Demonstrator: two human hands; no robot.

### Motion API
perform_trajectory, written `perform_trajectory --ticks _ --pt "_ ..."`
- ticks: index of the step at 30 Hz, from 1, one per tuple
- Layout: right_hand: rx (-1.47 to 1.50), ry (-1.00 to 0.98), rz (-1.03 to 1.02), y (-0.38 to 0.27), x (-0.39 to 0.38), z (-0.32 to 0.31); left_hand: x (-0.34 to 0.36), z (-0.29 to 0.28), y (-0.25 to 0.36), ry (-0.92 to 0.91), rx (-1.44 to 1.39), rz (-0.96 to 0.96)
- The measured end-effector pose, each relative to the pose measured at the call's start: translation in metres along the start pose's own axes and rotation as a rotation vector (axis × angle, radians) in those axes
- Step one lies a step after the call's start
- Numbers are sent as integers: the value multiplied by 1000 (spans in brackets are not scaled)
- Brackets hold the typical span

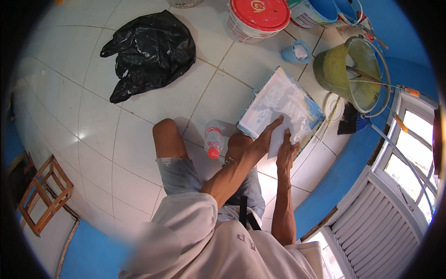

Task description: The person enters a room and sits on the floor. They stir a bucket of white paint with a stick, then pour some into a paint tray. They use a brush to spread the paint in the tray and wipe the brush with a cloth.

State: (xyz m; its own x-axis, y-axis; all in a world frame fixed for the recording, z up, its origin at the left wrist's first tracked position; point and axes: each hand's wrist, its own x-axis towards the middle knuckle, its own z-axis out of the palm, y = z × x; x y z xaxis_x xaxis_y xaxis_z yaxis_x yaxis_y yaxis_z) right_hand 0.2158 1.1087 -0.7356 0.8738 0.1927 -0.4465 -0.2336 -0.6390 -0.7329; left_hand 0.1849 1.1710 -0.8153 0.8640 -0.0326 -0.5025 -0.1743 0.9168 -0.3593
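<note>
I squat on a white tiled floor. My left hand (265,139) and my right hand (287,151) both grip a white flat sheet-like piece (280,139) over the near edge of a blue paint tray (278,104) smeared with white paint. The left hand's fingers lie on the top of the piece and the right hand holds it from below. A clear plastic bottle (213,138) with a red cap stands on the floor between my knees.
A crumpled black plastic bag (151,51) lies at the back left. A white bucket with a red lid (257,18), blue buckets (320,11), a blue cup (296,52), a green bucket (350,72) and a black brush (351,121) stand along the blue wall. A wooden frame (44,193) lies left.
</note>
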Motion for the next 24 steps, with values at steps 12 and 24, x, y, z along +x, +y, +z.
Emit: perform_trajectory --ticks 12,24 --pt "-38 38 -125 -16 4 3 9 7 1 65 46 25" --pt "-142 80 -112 -8 18 -1 14 11 -5 -77 0 42"
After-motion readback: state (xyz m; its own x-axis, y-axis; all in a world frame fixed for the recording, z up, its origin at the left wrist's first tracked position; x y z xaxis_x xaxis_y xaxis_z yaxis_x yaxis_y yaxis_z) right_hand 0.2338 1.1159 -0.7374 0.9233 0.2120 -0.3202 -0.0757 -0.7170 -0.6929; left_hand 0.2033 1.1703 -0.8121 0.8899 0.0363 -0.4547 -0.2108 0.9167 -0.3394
